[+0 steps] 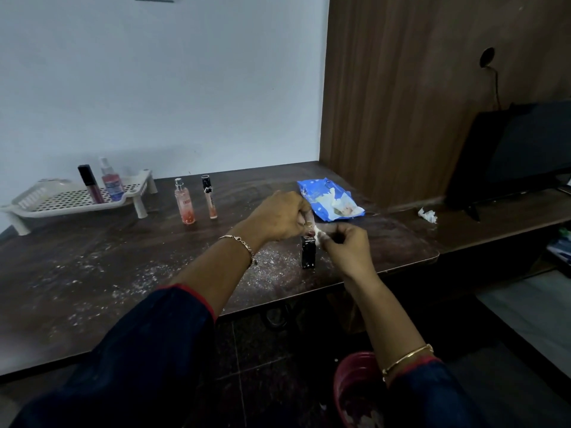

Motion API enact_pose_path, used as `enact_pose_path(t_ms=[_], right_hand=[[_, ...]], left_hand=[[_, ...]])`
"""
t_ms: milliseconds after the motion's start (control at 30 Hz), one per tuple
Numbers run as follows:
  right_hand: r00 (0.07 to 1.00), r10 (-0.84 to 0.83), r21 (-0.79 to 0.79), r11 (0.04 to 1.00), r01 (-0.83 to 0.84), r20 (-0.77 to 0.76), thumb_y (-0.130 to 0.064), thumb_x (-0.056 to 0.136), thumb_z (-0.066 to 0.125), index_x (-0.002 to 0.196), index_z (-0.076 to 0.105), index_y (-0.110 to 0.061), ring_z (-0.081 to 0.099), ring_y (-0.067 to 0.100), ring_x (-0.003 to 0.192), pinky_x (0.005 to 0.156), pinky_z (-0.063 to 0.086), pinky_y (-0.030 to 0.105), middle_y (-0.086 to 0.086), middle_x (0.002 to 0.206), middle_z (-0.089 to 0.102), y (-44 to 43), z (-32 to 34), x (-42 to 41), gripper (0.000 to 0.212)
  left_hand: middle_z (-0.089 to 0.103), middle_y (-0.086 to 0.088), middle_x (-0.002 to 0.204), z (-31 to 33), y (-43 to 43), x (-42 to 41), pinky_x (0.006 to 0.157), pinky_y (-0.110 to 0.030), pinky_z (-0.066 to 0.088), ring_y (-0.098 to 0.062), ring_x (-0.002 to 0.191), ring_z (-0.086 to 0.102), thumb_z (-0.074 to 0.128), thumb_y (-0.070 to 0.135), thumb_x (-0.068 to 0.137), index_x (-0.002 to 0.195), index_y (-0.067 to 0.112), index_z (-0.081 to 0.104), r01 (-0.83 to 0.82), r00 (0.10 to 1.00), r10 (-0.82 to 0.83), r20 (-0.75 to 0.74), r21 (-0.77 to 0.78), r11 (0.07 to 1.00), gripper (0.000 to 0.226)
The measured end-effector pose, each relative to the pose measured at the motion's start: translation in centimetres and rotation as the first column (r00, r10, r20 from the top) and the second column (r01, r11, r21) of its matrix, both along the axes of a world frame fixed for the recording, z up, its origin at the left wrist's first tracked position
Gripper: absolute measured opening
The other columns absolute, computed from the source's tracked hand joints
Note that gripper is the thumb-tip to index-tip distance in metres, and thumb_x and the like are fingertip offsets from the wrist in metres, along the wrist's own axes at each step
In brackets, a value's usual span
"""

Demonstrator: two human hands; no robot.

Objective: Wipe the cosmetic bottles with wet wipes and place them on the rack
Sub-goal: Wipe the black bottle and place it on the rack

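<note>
Pinching a white wet wipe [318,233] against the upright black bottle [308,257] on the tabletop [123,257], the right hand [346,246] faces the left hand [278,216], which grips the bottle's top.

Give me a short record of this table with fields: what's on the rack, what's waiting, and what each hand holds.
rack: dark tube, pink spray bottle, both upright
waiting on table: orange spray bottle, black-capped tube
left hand: grips the top of the black bottle
right hand: pinches a wipe at the bottle's top
wipes pack: open, behind the hands
</note>
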State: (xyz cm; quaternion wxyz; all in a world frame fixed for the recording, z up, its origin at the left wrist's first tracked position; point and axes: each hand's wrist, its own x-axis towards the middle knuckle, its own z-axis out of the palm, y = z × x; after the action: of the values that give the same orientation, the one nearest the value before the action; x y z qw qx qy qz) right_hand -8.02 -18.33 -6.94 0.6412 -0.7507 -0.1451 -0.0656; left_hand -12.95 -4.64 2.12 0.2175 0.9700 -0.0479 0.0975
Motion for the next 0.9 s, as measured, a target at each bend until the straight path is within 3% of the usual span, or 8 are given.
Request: enact_pose_path(t_ms=[167, 233, 367, 500, 567, 700, 800, 900], right_hand=[[0.988, 0.075, -0.220, 0.970, -0.103, -0.131, -0.009, 0.075, 0.070, 0.068, 0.070, -0.021, 0.066, 0.016, 0.071, 0.079, 0.055, 0.039, 0.004, 0.074, 0.072, -0.4, -0.8, 1.0, 0.013], [0.991, 0.066, -0.197, 0.977, -0.088, -0.114, -0.009, 0.076, 0.069, 0.065, 0.069, -0.024, 0.063, 0.013, 0.067, 0.076, 0.053, 0.037, 0.000, 0.070, 0.070, 0.0, 0.2, 1.0, 0.019], [0.999, 0.002, -0.072, 0.997, -0.004, -0.033, -0.007, 0.077, 0.069, 0.079, 0.073, -0.014, 0.061, 0.012, 0.066, 0.071, 0.051, 0.033, 0.001, 0.071, 0.069, 0.2, 0.7, 0.2, 0.008], [0.998, -0.003, -0.191, 0.982, -0.009, -0.062, -0.008, 0.075, 0.072, 0.063, 0.066, -0.021, 0.063, 0.014, 0.068, 0.074, 0.054, 0.035, 0.002, 0.071, 0.070, -0.6, -1.0, -0.4, 0.019], [0.997, 0.007, -0.141, 0.990, -0.018, -0.080, -0.007, 0.075, 0.072, 0.064, 0.067, -0.021, 0.064, 0.014, 0.068, 0.076, 0.054, 0.039, 0.002, 0.073, 0.071, -0.7, -0.7, -0.6, 0.018], [0.998, -0.015, 0.092, 0.996, 0.019, -0.054, -0.004, 0.077, 0.071, 0.072, 0.070, -0.018, 0.066, 0.016, 0.070, 0.074, 0.055, 0.038, 0.005, 0.076, 0.073, -0.1, 0.6, -1.4, 0.015], [0.995, -0.091, 0.040, 0.995, 0.092, -0.031, -0.010, 0.074, 0.074, 0.069, 0.069, -0.018, 0.068, 0.014, 0.070, 0.073, 0.055, 0.036, -0.001, 0.073, 0.072, 0.1, -0.9, -2.1, 0.011], [0.991, -0.097, -0.064, 0.994, 0.091, -0.089, -0.009, 0.072, 0.075, 0.059, 0.064, -0.023, 0.063, 0.009, 0.062, 0.072, 0.055, 0.035, -0.004, 0.066, 0.068, -0.3, -2.3, -2.4, 0.022]], left_hand=[[0.073, 0.000, 0.078, -0.1, 0.1, -0.4, 0.078, -0.031, 0.056, -0.011, 0.075, 0.068, 0.076, 0.012, 0.072, 0.080, 0.018, 0.072, -0.015, 1.000, 0.016, 0.015, -0.007, 1.000, 0.011], [0.072, 0.002, 0.077, -0.1, 0.0, -0.4, 0.077, -0.029, 0.055, -0.010, 0.074, 0.067, 0.075, 0.013, 0.072, 0.081, 0.018, 0.072, -0.022, 0.999, 0.022, 0.023, -0.001, 1.000, 0.010], [0.066, 0.009, 0.069, -0.9, 0.0, -0.7, 0.070, -0.019, 0.050, 0.000, 0.064, 0.060, 0.073, 0.011, 0.075, 0.083, 0.017, 0.072, -0.047, 0.997, 0.052, 0.052, -0.090, 0.995, 0.010], [0.061, 0.016, 0.063, -2.0, 0.1, -0.9, 0.054, -0.001, 0.041, 0.011, 0.050, 0.053, 0.074, 0.014, 0.076, 0.081, 0.011, 0.071, -0.096, 0.991, 0.115, 0.070, -0.230, 0.968, 0.006], [0.061, 0.015, 0.060, -2.3, -0.2, -0.8, 0.053, -0.002, 0.042, 0.012, 0.048, 0.053, 0.077, 0.018, 0.074, 0.076, 0.013, 0.069, -0.112, 0.989, 0.134, 0.068, -0.267, 0.957, 0.010], [0.059, 0.011, 0.057, -2.5, -0.6, -0.7, 0.065, -0.022, 0.050, 0.001, 0.053, 0.054, 0.080, 0.022, 0.070, 0.068, 0.014, 0.065, -0.151, 0.978, 0.188, 0.094, -0.308, 0.940, 0.017], [0.060, 0.010, 0.058, -2.7, -0.6, -0.8, 0.069, -0.025, 0.052, 0.002, 0.052, 0.054, 0.082, 0.024, 0.068, 0.064, 0.015, 0.063, -0.156, 0.977, 0.198, 0.083, -0.361, 0.920, 0.022], [0.063, 0.008, 0.059, -2.6, -0.7, -0.9, 0.073, -0.030, 0.055, -0.003, 0.057, 0.058, 0.083, 0.025, 0.067, 0.061, 0.016, 0.060, -0.172, 0.976, 0.209, 0.061, -0.372, 0.912, 0.025]])
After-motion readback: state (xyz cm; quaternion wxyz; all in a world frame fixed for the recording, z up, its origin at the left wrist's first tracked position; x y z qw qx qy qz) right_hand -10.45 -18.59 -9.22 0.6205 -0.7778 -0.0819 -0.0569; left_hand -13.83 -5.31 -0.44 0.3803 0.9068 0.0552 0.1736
